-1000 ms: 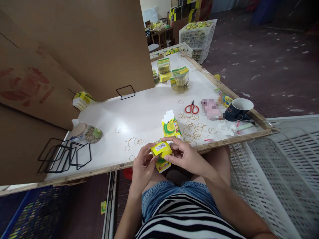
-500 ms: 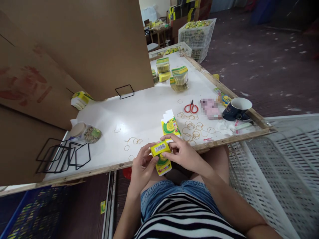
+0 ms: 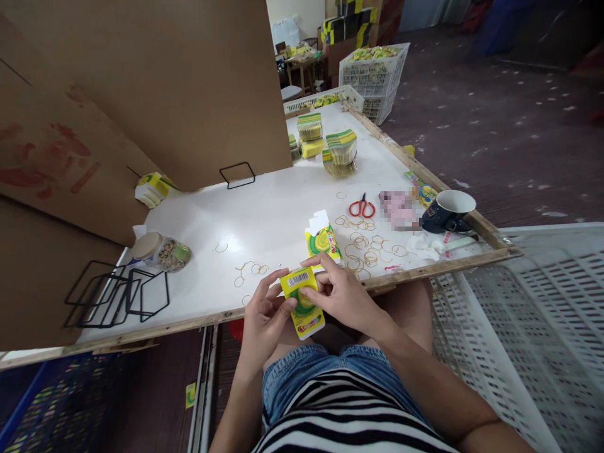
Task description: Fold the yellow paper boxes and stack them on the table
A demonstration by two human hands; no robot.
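Observation:
A yellow and green box with a barcode (image 3: 306, 308) is held between both hands over the table's front edge. My left hand (image 3: 268, 313) grips its left side, with the thumb on its face. On the right side, my right hand (image 3: 340, 290) pinches it, thumb on the front and fingers behind. Just beyond the hands lies another yellow and green carton (image 3: 323, 240) with white flaps raised. Rubber bands (image 3: 370, 258) are scattered to its right, near red-handled scissors (image 3: 362, 206).
Bundled cartons (image 3: 341, 148) are stacked at the back. A dark mug (image 3: 441, 217) stands at the right edge. A jar (image 3: 173, 253) lies at left beside black wire frames (image 3: 147, 294). Tall cardboard (image 3: 202, 88) borders the back left; a white crate (image 3: 542, 302) is at right.
The held box has turned so more of its face shows and it looks longer. My left hand has shifted slightly left. The camera view has moved a little.

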